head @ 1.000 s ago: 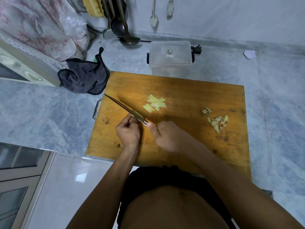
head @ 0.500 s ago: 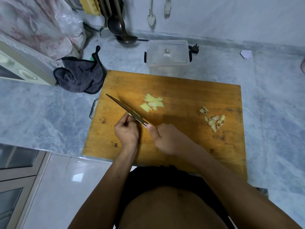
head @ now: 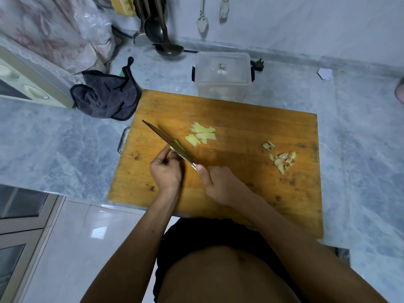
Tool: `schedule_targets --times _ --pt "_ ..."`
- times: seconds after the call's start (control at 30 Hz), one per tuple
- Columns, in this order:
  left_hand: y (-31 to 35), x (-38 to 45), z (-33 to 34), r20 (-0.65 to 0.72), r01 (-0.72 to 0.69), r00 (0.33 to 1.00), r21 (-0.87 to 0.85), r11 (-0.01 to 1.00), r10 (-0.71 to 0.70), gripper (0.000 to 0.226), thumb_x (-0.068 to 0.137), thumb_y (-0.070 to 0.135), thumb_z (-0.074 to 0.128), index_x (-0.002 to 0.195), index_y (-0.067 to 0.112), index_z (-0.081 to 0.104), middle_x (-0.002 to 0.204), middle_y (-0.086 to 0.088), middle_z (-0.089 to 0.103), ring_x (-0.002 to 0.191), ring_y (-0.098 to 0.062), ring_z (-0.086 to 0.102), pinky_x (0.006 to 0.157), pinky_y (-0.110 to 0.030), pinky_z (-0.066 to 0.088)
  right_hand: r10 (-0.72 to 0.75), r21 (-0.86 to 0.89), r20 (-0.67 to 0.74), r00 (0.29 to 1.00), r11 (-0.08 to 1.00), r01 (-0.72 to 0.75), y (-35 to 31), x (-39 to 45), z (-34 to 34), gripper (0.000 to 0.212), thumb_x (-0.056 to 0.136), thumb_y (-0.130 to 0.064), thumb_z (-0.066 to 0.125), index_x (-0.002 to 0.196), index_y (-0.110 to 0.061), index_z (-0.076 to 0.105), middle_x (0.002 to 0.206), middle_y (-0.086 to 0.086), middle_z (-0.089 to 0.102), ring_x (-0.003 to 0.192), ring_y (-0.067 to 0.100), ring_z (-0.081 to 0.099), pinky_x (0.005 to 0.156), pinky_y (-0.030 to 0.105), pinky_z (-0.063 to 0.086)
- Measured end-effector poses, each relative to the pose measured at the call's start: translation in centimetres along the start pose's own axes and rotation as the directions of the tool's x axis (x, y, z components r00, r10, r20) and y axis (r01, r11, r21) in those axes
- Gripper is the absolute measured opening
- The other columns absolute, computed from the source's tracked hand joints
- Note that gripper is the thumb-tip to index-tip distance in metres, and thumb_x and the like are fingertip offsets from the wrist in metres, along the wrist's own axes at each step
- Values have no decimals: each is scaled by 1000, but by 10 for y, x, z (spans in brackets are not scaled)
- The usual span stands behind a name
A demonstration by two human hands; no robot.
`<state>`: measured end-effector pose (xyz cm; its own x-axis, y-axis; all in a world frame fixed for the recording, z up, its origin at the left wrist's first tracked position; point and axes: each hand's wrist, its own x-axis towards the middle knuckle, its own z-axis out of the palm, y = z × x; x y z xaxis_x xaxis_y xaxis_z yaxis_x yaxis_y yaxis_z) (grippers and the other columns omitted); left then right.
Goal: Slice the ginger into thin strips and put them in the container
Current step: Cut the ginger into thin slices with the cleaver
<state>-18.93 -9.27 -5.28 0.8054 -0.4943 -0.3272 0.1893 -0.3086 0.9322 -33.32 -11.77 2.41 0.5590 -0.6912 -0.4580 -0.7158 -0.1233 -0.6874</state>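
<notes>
Bench (head: 54,136) grey marble, fills most of frame. Cutting board (head: 251,127) sits mid-frame at the near edge, so the person works straight over it.

Container (head: 223,73), clear plastic, upper centre, just beyond the board's far edge, touching or nearly so. Judgement: parked there for a short transfer once the strips are cut. Looks lidded; contents can't be told.

Dark cloth (head: 105,99) bunched upper left, off the board's corner; probably for wiping.

Right hand (head: 220,184) curled round the knife (head: 168,141) handle. Blade runs diagonally up-left, edge down on the ginger.

Left hand (head: 166,169), centre-left, fingers curled down pinning the ginger piece (head: 175,146) against the blade's side; fingertips look tucked back, likely to stay clear of the edge.

Cut slices (head: 203,135) in a loose pile just right of the blade. Still flat slices, not strips, so slicing is mid-way.

Peel scraps (head: 282,158) at right, well apart from the slices; likely kept separate as waste.
</notes>
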Motion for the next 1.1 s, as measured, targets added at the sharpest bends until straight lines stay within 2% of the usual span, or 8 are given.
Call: schedule_targets --times 0.13,0.27,0.37,0.5,0.57,0.67,0.77,1.1 --pt "-2 3 -1 9 40 999 -29 999 -39 27 92 7 64 118 10 72 108 -8 74 104 -27 69 98 -46 54 7 33 17 1000 999 -8 0 5 -11 62 106 -46 25 69 -6 55 67 10 57 65 22 55 61 31 36" --pt "-3 5 0 12 44 999 -32 999 -44 25 93 7 65 117 10 73 103 -4 74 100 -25 70 96 -49 55 46 86 -14 999 995 -45 3 1 -23 60 106 -48 24 72 -8 54 70 11 52 66 25 51 62 32 37" --pt "-6 8 -1 35 47 998 -61 997 -45 22 91 10 68 109 21 76 104 -3 75 100 -25 71 95 -49 55 14 138 -31 999 990 -9 1 -7 -31 58 105 -48 26 67 -11 49 66 9 49 64 23 48 62 32 36" --pt "-5 12 0 35 99 995 -63 993 -97 25 89 12 71 89 37 76 102 -7 76 103 -31 70 97 -48 54 12 105 10 1000 994 -13 -5 -14 -32 70 105 -50 24 78 5 60 73 17 60 69 30 56 66 35 43" --pt "-6 14 -1 42 115 993 -73 991 -112 23 88 12 71 91 35 77 100 -6 77 102 -29 70 97 -49 54 -8 57 23 1000 998 7 -6 -18 -30 71 105 -50 25 80 5 62 75 17 65 71 29 61 69 37 47" --pt "-7 14 -1 53 115 992 -68 991 -112 23 89 9 67 106 20 77 97 -3 77 98 -25 72 97 -49 54 -54 25 33 998 998 53 -6 -22 -26 59 105 -49 27 63 -13 50 59 2 51 54 16 48 56 29 38" --pt "-4 13 -1 65 130 990 -70 989 -125 25 90 5 63 110 14 76 94 -2 78 96 -24 73 97 -49 54 -54 31 28 998 998 53 -6 -23 -26 55 105 -49 29 62 -19 47 57 -4 48 51 11 45 55 26 36" --pt "-10 17 -1 87 125 989 -51 991 -121 33 74 27 65 102 19 79 98 -1 77 99 -24 72 97 -48 54 -76 -18 4 997 997 76 -9 -24 -24 54 105 -48 32 64 -17 48 59 0 51 54 14 49 56 27 38"
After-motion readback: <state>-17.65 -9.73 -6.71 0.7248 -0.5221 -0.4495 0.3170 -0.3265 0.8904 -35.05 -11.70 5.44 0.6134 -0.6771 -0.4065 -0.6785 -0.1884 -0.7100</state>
